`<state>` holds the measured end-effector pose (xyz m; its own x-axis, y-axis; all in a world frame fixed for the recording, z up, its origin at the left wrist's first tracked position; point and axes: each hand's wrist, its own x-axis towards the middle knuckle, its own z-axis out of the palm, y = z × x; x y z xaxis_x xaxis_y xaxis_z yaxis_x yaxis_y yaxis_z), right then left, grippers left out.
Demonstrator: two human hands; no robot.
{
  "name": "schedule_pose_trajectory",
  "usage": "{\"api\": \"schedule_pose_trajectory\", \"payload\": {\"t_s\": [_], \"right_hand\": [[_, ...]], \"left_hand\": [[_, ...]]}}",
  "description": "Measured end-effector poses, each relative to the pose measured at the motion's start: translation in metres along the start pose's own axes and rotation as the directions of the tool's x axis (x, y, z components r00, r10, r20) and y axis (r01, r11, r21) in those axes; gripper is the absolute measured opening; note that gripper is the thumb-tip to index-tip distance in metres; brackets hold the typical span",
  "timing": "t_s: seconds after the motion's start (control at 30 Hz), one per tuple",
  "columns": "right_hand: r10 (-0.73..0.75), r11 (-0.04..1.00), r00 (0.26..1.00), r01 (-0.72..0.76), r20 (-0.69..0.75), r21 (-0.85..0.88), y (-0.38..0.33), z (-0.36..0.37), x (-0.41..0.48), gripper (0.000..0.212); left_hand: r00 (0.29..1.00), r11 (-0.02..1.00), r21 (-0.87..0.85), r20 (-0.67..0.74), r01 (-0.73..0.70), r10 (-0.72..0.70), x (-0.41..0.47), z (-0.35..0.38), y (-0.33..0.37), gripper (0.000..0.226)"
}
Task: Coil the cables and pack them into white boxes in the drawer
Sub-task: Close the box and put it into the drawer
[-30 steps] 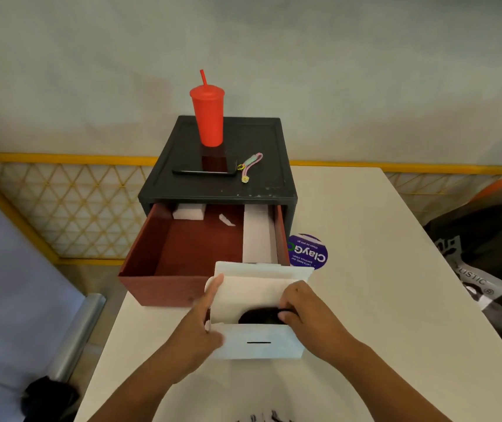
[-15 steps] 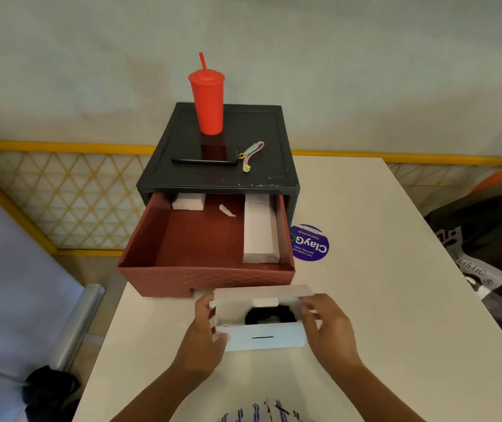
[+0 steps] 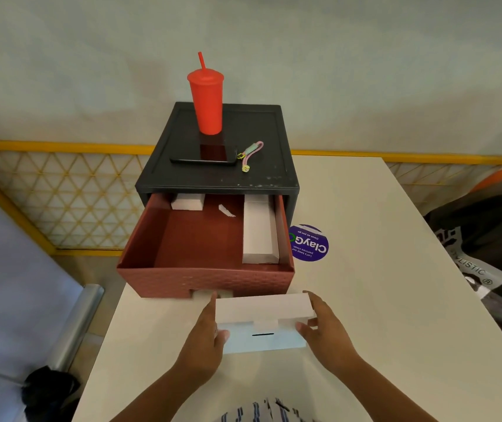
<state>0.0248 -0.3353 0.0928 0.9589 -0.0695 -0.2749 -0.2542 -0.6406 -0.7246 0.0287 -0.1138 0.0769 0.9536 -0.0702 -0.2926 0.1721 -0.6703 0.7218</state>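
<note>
My left fingers [image 3: 211,309] grip the box [image 3: 261,309] at its left end, on the surface just before the drawer [image 3: 207,280]; my right fingers [image 3: 318,304] grip its right end. The lid is down, and what lies under it I cannot see. The tab isn't tucked yet, so I'd press it squarely into the slot. In the drawer, a small box [image 3: 187,203] sits back-left and a scrap [image 3: 226,211] mid-back. A long box [image 3: 258,233] fills the right side. I'd lift over the front wall.
</note>
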Motion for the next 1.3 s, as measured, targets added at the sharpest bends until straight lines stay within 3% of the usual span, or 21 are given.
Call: {"api": "schedule_pose_trajectory", "payload": {"t_s": [0.23,0.53,0.8,1.0,1.2,1.3], "right_hand": [[0.027,0.997,0.995,-0.034,0.099,0.073,-0.005,-0.002,0.002,0.095],[-0.002,0.910,1.000,0.004,0.004,-0.415,-0.019,0.009,0.013,0.072],[-0.084,0.830,0.996,0.091,0.039,-0.551,-0.015,0.014,0.015,0.065],[-0.093,0.888,0.995,0.102,0.041,-0.449,-0.005,0.015,0.017,0.056],[-0.133,0.974,0.991,0.137,0.034,-0.183,0.015,0.016,0.012,0.037],[-0.110,0.993,0.992,0.112,0.064,-0.023,0.017,0.009,0.010,0.043]], "left_hand": [[0.997,0.997,0.024,-0.019,0.070,-0.070,0.006,0.001,0.004,0.069],[0.997,1.000,-0.004,0.080,0.022,-0.022,0.008,0.003,0.008,0.075],[0.994,1.000,-0.010,0.108,-0.007,0.008,0.015,0.001,0.006,0.072],[0.996,1.000,-0.002,0.088,-0.027,0.027,0.016,0.000,0.001,0.060],[0.994,0.993,0.056,0.053,-0.103,0.100,0.011,0.001,-0.007,0.053],[0.986,0.983,0.084,0.043,-0.164,0.161,0.006,0.001,-0.009,0.047]]}}
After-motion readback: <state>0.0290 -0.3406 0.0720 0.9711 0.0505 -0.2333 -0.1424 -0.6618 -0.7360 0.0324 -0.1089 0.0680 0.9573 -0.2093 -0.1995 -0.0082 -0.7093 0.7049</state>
